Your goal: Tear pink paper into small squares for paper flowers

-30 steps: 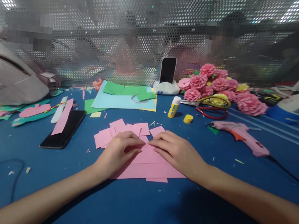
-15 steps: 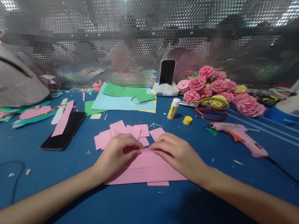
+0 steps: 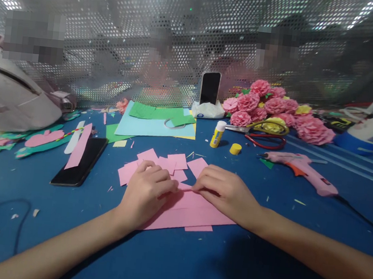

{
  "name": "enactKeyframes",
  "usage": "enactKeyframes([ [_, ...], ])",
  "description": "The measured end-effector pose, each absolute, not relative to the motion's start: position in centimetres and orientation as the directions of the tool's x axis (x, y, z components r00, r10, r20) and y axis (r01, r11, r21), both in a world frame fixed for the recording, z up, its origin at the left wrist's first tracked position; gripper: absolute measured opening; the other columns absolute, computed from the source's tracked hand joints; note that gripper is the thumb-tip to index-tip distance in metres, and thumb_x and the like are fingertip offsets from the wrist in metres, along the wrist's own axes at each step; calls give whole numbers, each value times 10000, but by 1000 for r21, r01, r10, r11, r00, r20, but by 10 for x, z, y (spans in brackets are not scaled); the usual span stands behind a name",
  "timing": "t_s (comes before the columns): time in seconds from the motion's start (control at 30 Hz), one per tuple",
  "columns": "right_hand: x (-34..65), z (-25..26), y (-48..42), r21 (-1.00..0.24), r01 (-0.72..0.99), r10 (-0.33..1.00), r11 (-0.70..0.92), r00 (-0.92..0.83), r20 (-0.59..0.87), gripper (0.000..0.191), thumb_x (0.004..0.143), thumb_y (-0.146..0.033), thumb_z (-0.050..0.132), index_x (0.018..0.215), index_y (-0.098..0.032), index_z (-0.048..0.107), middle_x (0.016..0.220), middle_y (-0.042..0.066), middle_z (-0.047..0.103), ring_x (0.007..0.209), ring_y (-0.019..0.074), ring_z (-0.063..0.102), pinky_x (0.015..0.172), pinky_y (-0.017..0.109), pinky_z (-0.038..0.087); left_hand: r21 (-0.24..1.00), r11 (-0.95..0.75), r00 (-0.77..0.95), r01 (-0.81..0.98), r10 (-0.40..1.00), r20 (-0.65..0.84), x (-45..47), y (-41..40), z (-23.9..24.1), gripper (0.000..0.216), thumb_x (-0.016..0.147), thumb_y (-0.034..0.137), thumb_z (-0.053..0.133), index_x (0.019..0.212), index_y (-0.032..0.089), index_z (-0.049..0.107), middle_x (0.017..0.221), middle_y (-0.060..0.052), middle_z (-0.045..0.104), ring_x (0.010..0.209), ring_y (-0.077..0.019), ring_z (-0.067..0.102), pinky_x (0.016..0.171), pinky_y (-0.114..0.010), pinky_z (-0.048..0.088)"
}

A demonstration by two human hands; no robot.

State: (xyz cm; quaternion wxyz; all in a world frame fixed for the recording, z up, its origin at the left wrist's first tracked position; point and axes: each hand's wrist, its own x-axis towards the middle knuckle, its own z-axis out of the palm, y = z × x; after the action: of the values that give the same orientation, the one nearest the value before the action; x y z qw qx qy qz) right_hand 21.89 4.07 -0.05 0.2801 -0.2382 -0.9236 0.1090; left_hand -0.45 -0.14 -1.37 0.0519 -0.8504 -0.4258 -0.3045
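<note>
Both of my hands rest on a stack of pink paper sheets [image 3: 192,213] lying on the blue table [image 3: 167,261]. My left hand [image 3: 145,193] has its fingers curled down and pressed on the paper's upper edge. My right hand [image 3: 229,193] pinches the same edge from the right, fingertips close to the left hand's. Just beyond my hands lie several small pink paper squares [image 3: 170,162].
A black phone [image 3: 79,161] with a pink strip lies left. Behind are a glue stick [image 3: 218,134], its yellow cap [image 3: 235,148], scissors [image 3: 263,136], a pink glue gun [image 3: 300,169], pink paper flowers [image 3: 269,108], green and light-blue sheets [image 3: 155,120], an upright phone [image 3: 210,88] and a perforated metal screen [image 3: 117,39].
My left hand has curled further over the paper's edge and slid slightly right. The pink sheets have shifted a little under my fingers; my right hand stays pinching.
</note>
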Motion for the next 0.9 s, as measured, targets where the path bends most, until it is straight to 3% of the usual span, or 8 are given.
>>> enactKeyframes([
  [0.1, 220, -1, 42, -336, 378, 501, 862, -732, 461, 173, 914, -153, 538, 799, -154, 667, 774, 46, 630, 786, 165, 549, 697, 270, 409, 47, -662, 514, 748, 623, 590, -5, -2, -14, 177, 913, 207, 538, 795, 200, 670, 680, 4, 639, 684, -145, 545, 774, -352, 369],
  [0.2, 219, -2, 42, -344, 379, 506, 859, -734, 453, 153, 909, -164, 552, 804, -159, 663, 791, 41, 637, 804, 166, 558, 711, 271, 411, 31, -673, 522, 739, 601, 605, -4, -2, -14, 159, 909, 209, 547, 808, 196, 669, 690, 2, 645, 686, -150, 546, 781, -356, 373],
  [0.43, 218, 7, 45, -405, 484, 620, 776, -703, 349, 70, 888, -222, 606, 924, -197, 661, 916, 9, 687, 887, 164, 600, 770, 265, 431, 352, -596, 390, 722, 770, 504, -5, 1, -8, 90, 859, 157, 612, 801, 183, 677, 755, -11, 677, 716, -158, 601, 716, -312, 406],
  [0.57, 223, 27, 42, -419, 512, 655, 750, -663, 362, 59, 873, -205, 622, 844, -196, 672, 873, -3, 685, 845, 150, 611, 730, 250, 428, 468, -578, 352, 668, 800, 485, -7, -1, 11, 98, 830, 112, 622, 822, 178, 694, 811, -30, 689, 762, -170, 619, 673, -277, 443],
  [0.8, 235, 53, 15, -349, 340, 485, 873, -676, 555, 135, 916, -169, 556, 878, -178, 685, 861, 24, 680, 798, 125, 617, 695, 226, 422, 674, -482, 326, 560, 876, 356, -2, -23, 56, 115, 819, 147, 651, 803, 211, 745, 845, 3, 752, 786, -156, 679, 721, -244, 497],
  [0.9, 238, 54, 8, -287, 320, 430, 903, -689, 583, 135, 916, -155, 553, 888, -170, 684, 867, 34, 683, 782, 123, 625, 666, 222, 416, 766, -334, 335, 549, 928, 163, 0, -26, 66, 82, 786, 226, 701, 819, 236, 775, 846, 14, 769, 780, -168, 695, 713, -244, 514],
])
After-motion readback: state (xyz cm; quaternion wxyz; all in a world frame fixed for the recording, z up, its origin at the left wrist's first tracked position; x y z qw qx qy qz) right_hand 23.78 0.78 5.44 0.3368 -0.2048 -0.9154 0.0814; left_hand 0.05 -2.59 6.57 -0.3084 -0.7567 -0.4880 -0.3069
